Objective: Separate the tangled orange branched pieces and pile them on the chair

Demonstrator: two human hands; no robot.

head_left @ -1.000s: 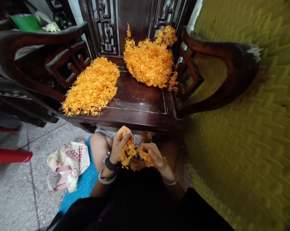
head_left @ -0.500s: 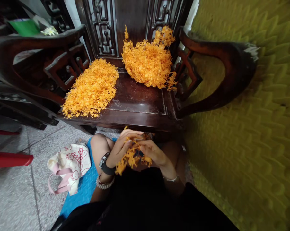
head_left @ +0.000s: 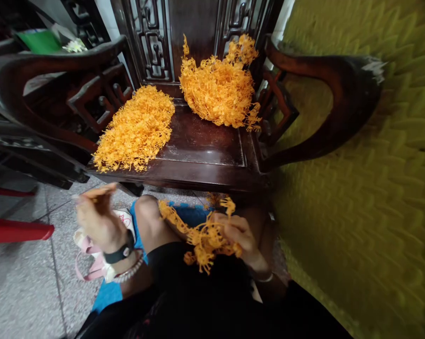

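Left hand [head_left: 100,220] pinches one orange piece [head_left: 94,191], centre-left; right hand [head_left: 237,234] clutches tangled orange plastic cluster [head_left: 200,239]. Sorted flat orange heap [head_left: 135,129] already large; tangled orange mound [head_left: 219,92] remains on dark wooden chair seat [head_left: 201,146].

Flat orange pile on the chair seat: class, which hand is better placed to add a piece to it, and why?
Probably the left hand. It is raised on the side of the flat orange pile, its fingers pinching a small orange piece. The right hand sits low, gripping the tangled orange bunch.
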